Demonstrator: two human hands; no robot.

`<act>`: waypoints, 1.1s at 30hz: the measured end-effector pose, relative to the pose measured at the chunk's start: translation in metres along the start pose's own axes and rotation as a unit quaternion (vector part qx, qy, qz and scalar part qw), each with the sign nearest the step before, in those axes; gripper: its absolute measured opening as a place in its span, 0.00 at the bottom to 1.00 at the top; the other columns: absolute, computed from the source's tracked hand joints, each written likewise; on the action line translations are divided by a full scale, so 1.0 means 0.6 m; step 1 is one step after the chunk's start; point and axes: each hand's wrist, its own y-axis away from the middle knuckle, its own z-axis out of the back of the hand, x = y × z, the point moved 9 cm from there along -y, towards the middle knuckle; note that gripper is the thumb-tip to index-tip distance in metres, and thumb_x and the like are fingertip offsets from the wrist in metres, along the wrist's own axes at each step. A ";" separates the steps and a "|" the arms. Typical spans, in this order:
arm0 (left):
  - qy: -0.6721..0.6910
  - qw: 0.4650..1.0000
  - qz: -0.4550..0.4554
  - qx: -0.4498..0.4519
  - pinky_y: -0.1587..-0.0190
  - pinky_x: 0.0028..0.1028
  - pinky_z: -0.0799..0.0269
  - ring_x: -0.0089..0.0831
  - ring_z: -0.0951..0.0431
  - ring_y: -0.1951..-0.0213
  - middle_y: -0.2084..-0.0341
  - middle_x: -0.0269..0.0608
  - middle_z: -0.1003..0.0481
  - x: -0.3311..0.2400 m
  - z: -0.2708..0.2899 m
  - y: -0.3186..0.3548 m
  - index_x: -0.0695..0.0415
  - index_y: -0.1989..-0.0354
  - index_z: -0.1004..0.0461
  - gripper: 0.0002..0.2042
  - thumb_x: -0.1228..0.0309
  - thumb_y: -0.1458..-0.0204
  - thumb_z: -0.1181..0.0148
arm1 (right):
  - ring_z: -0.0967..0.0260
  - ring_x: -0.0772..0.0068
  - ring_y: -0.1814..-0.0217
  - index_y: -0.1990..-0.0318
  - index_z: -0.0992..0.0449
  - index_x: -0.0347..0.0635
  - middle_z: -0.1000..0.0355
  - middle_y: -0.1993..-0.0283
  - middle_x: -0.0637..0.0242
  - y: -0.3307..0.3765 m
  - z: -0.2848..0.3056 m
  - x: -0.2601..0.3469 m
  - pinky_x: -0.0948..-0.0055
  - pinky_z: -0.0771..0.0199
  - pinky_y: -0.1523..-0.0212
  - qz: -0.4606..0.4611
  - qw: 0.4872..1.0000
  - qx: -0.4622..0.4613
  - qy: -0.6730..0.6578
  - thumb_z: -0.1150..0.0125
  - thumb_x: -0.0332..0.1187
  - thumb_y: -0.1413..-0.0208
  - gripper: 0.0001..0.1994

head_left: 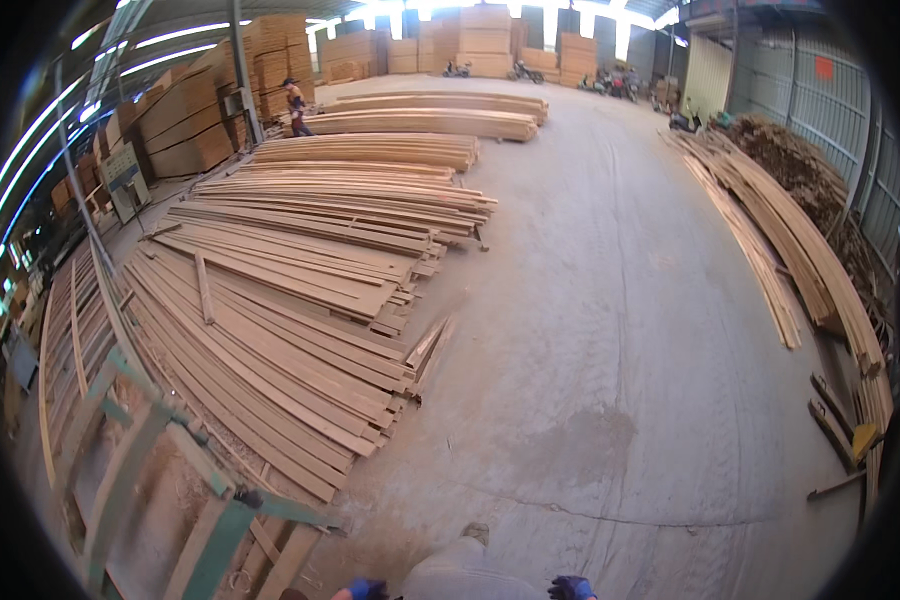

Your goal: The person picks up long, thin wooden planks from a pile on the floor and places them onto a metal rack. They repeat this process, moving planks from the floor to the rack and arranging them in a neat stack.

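Both your hands sit at the very bottom edge of the frame, in blue gloves. Left hand [367, 589] shows only as a glove top; right hand [571, 587] likewise, cut by the frame edge. Can't tell whether either is open or closed, and nothing is seen in either grip. Grey trouser leg and shoe [476, 533] show between them, over the concrete floor [610, 330].

Nearest item to the hands: green metal frame [220, 520] w/ plank offcuts, lower left, just up-left of your left hand and apart from it. Left hand is the nearer one; right hand has only bare floor about it.

Beyond the frame, the near plank stack [270, 380] lies up and to the left of you. Long axis of the planks runs from upper left to lower right, cut ends facing the open floor toward your side. One short plank [203, 287] lies crosswise on top. Further stacks [370, 190] continue behind it toward the back of the shed, approx. the same lay.

Right side: long curved row of thin strips [770, 240] along the wall, well apart from both hands, w/ a scrap heap [800, 165] behind.

Another person [295, 105] stands far back by the tall board piles [185, 125]. Parked motorbikes [525, 72] at the far end.
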 end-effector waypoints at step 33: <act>0.405 0.900 -0.164 0.005 0.70 0.32 0.27 0.39 0.18 0.65 0.64 0.42 0.19 -2.173 0.476 -0.747 0.52 0.57 0.25 0.11 0.59 0.39 0.45 | 0.22 0.64 0.65 0.46 0.25 0.49 0.20 0.60 0.60 -1.355 0.944 1.376 0.66 0.25 0.70 -0.226 0.965 0.034 -0.126 0.50 0.39 0.37 0.15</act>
